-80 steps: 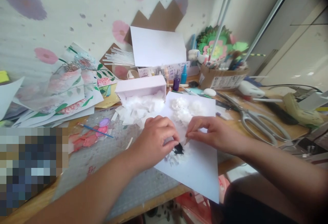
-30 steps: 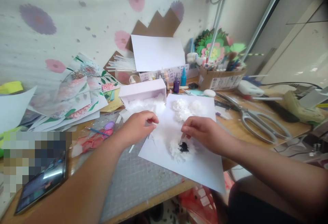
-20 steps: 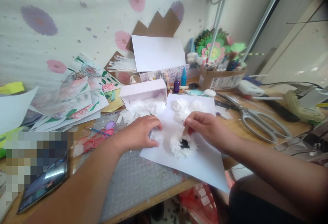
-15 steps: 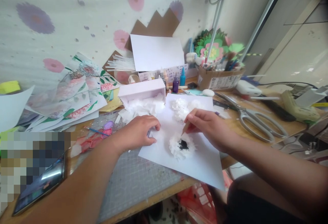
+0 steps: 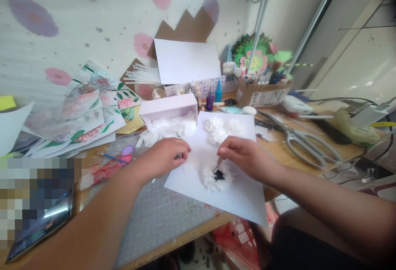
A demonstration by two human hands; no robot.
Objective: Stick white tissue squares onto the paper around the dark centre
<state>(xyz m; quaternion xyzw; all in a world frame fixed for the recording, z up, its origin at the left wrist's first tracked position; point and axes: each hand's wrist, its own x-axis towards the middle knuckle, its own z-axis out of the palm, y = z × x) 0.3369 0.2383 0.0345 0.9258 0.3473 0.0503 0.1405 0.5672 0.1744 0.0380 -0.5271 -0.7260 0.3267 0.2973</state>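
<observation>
My right hand (image 5: 239,154) pinches a tan pointed tool (image 5: 220,161), its kind not clear, with the tip at the upper edge of a white ruffled paper flower (image 5: 206,180). This flower has a black centre (image 5: 219,174) and lies on a white sheet (image 5: 244,198). Behind my right hand, more white ruffled flowers (image 5: 215,127) rest on the same sheet. My left hand (image 5: 170,154) is at the sheet's left side, thumb and fingers curled close together; whatever is between them, if anything, is hidden.
Behind my left hand, a white open box (image 5: 168,107) has white paper scraps (image 5: 176,129) at its front. Large scissors (image 5: 305,144) lie at right, below a cardboard box (image 5: 266,95) of tools. A grey cutting mat (image 5: 154,220) lies under the sheet; a tablet (image 5: 46,220) is at left.
My left thumb and fingers have drawn closer together. The tool in my right hand has stayed near the flower's upper edge, its tip slightly lower. The whole view has shifted slightly.
</observation>
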